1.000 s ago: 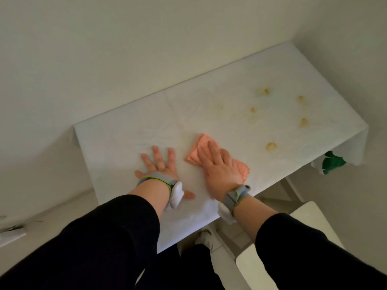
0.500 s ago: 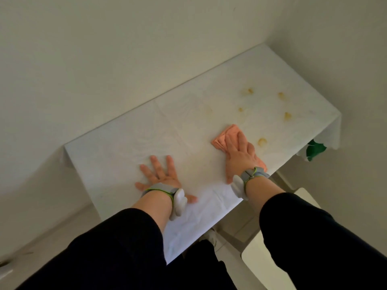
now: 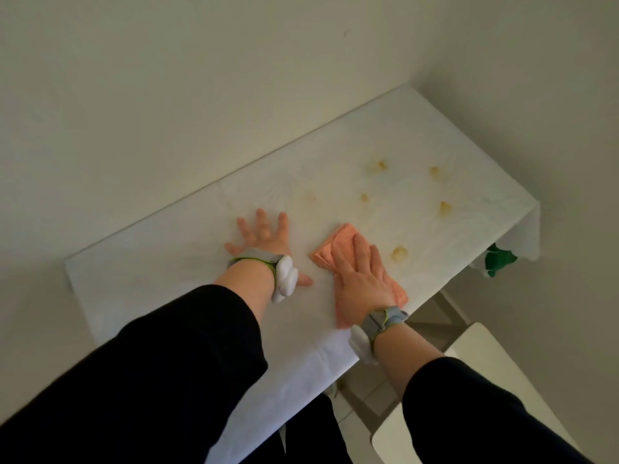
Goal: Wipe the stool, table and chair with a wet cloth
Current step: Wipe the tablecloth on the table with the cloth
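Fingers (image 3: 358, 249) of the right hand (image 3: 363, 283) lie straight, pressing the orange cloth (image 3: 335, 244) onto the bench (image 3: 150, 272) — it has slid back towards the splayed left hand (image 3: 268, 237), leaving the nearest yellow stain (image 3: 399, 253) unwiped.

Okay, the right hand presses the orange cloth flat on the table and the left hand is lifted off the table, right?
Not quite. In the head view the left hand rests flat on the table, fingers spread, not lifted off it. The right hand does press the orange cloth flat on the table.
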The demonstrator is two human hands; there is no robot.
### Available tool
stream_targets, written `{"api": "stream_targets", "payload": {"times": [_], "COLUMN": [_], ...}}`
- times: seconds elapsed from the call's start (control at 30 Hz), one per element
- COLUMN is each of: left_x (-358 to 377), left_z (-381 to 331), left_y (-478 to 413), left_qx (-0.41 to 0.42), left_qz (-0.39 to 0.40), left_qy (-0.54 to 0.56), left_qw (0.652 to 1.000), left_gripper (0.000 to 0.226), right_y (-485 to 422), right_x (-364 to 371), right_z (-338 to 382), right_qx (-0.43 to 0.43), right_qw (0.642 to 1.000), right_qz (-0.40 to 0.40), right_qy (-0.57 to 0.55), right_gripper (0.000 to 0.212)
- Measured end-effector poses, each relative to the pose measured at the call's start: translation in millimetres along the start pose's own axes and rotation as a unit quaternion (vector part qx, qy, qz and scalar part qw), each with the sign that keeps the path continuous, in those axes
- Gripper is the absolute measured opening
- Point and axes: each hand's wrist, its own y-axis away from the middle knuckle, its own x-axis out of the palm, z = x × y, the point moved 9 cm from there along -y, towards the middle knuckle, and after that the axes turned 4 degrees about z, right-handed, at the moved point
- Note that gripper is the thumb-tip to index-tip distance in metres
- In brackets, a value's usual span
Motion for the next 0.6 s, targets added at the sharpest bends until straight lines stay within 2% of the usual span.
{"api": "stream_targets", "payload": {"times": [0.1, 0.27, 0.4, 0.47, 0.6], "left_x": [10, 13, 15, 16, 15], "left_z": [12, 15, 17, 16, 12], "left_y": [-7, -17, -17, -17, -14], "left_qx": [-0.001, -0.016, -0.009, -0.007, -0.009], "left_qz": [0.008, 0.018, 0.032, 0.038, 0.056], "left_qy": [-0.012, -0.026, -0.011, -0.002, -0.004], "left_qw": [1.000, 0.999, 0.999, 0.999, 0.998], "left_gripper": [0.146, 0.147, 0.145, 0.144, 0.145], "right_y": [2, -18, -69, -98, -127], "right_x": [0, 1, -20, -41, -72], "right_z": [5, 21, 38, 36, 27], "right_qx": [-0.050, -0.130, -0.174, -0.153, -0.048], "right_qw": [0.998, 0.990, 0.983, 0.986, 0.998], "right_qz": [-0.031, -0.041, -0.022, -0.023, -0.047], "right_qy": [0.008, 0.028, 0.058, 0.054, 0.005], "right_gripper": [0.054, 0.057, 0.060, 0.061, 0.062]}}
